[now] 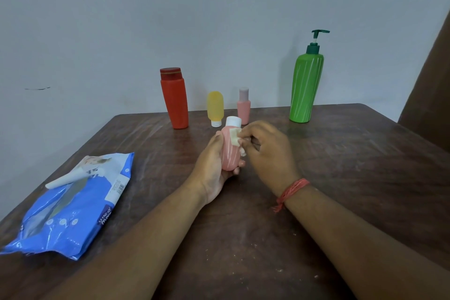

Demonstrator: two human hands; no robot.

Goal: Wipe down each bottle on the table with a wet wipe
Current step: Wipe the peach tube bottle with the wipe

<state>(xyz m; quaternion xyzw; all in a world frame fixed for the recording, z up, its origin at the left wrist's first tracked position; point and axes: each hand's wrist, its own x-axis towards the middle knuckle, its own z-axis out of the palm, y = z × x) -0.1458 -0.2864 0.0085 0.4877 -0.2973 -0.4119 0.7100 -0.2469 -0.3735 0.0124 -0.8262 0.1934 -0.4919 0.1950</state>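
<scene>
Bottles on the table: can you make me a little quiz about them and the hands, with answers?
1. True or false: the green pump bottle lies on its side.
2. Which hand pinches the wet wipe? A) left hand B) right hand
3. Fill in: the blue wipes pack lies on the table to the person's ____.

Key
1. False; it stands upright near the back edge.
2. B; the left hand holds the pink bottle with the white cap.
3. Left.
</scene>
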